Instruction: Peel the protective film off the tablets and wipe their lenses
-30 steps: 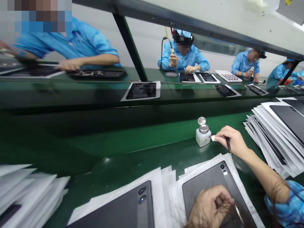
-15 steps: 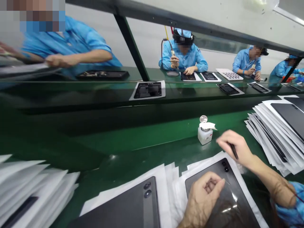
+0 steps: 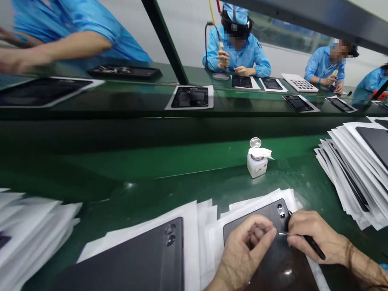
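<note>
A dark grey tablet back cover (image 3: 281, 262) with two camera holes lies on white sheets in front of me. My left hand (image 3: 245, 252) rests on it, with thumb and forefinger pinched on a thin clear film at the cover's surface. My right hand (image 3: 315, 238) holds black tweezers (image 3: 306, 239) whose tip meets that film beside my left fingertips. A small white solvent bottle (image 3: 257, 161) with an open metal cap stands behind, with a white wipe draped over its top.
A second grey cover (image 3: 136, 262) lies to the left on white sheets. Fanned stacks of sheets and covers sit at the right (image 3: 354, 169) and left (image 3: 27, 234). Beyond the green belt (image 3: 182, 161), several people in blue coats work on opened tablets.
My right hand left the wipe on the bottle and came back down to the cover with the tweezers. My left hand shifted its fingers to pinch the film.
</note>
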### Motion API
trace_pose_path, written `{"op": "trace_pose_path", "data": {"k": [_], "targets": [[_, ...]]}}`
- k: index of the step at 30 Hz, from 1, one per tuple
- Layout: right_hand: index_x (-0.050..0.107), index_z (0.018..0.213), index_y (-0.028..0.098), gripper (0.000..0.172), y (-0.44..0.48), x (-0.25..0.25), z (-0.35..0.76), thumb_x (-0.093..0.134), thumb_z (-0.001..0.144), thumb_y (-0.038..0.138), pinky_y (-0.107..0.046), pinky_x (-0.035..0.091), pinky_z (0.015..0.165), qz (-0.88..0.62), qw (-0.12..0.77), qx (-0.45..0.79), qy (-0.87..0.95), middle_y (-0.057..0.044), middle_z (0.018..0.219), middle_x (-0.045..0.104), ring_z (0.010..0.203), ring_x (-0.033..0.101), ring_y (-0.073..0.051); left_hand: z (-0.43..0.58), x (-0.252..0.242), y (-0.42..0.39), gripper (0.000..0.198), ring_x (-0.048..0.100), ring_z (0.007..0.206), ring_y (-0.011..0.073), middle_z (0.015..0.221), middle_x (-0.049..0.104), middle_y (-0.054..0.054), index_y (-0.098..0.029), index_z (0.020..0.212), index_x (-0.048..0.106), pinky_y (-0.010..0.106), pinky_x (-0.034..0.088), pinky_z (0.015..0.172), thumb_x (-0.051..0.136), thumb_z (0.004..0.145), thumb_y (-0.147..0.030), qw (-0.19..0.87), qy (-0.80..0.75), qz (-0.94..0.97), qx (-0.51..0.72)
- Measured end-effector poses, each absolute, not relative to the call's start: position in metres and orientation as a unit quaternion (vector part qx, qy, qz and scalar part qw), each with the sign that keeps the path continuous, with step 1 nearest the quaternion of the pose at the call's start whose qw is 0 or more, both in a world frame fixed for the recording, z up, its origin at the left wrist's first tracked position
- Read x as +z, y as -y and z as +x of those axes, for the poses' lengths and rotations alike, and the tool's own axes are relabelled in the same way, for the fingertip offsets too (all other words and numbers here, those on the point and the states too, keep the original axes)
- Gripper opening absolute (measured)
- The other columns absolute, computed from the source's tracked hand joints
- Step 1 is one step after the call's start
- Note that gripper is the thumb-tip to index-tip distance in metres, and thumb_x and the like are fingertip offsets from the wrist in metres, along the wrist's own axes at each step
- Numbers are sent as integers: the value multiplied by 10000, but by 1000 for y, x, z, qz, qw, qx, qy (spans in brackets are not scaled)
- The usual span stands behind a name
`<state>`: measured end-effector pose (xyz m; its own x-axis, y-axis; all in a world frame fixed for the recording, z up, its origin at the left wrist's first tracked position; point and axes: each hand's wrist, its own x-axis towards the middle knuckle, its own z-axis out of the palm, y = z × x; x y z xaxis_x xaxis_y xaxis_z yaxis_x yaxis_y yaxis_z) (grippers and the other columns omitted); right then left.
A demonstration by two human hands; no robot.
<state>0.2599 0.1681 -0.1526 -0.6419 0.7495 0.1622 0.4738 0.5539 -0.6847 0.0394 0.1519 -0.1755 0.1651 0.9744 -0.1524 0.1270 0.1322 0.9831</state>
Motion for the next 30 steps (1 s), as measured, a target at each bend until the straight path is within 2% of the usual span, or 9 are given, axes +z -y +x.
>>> {"op": "trace_pose_path", "data": {"k": [4,7,9,13,16,19,21,24,30], "targets": [[571,755,255,243,-165,-155,258,492,979,306,-338,460,586,-376,260,291,841,-38,727,630,643,602,-214,34,-183,-149,325,667,975,202,1224,686,46,-295,1171,636,329,548,868,713,856,-291,388,-484,635,460],[568,739,251,255,-164,-157,256,496,980,292,-331,457,571,-368,264,273,849,-33,713,623,622,590,-204,33,-182,-153,267,573,1229,242,1217,694,15,-313,1119,656,426,335,1158,693,864,-243,136,-442,747,478],[566,723,246,275,-163,-157,253,499,985,295,-329,447,559,-359,256,266,857,-29,697,616,605,578,-197,33,-177,-157,211,644,1095,211,1012,758,-41,-300,1044,665,385,205,1214,715,855,-221,84,-407,789,453],[644,850,239,261,-163,-153,254,481,1022,350,-326,488,612,-346,277,304,844,-47,775,645,680,620,-204,34,-170,-163,88,691,703,108,750,733,-130,-284,896,687,291,272,1124,725,885,-205,206,-377,788,441],[664,1113,253,397,-164,-150,261,395,1034,534,-365,549,762,-375,366,392,756,-99,997,658,899,657,-249,35,-171,-163,102,676,626,107,714,732,-126,-284,804,715,327,379,1021,743,868,-211,304,-408,738,443],[666,992,262,528,-166,-150,267,332,996,671,-350,567,671,-390,486,507,596,-60,947,611,712,644,-201,35,-175,-163,127,673,607,112,697,744,-124,-278,758,711,345,437,973,746,858,-206,357,-430,713,422],[640,849,239,431,-167,-150,267,494,969,627,-320,569,619,-387,493,574,527,-28,889,591,609,621,-155,36,-177,-163,140,672,620,126,689,746,-116,-277,728,710,382,435,997,737,859,-237,389,-446,702,396],[619,762,217,296,-168,-148,265,798,825,443,-285,574,628,-401,445,609,520,-18,876,610,667,644,-149,38,-176,-165,162,666,639,157,680,749,-87,-274,698,711,466,411,1038,712,858,-299,426,-468,686,360],[637,775,222,206,-164,-146,261,824,812,301,-257,547,555,-415,441,555,570,-11,794,662,632,643,-144,39,-169,-167,206,636,600,155,662,749,-83,-271,659,699,496,402,1036,682,850,-346,448,-477,670,349]]}}
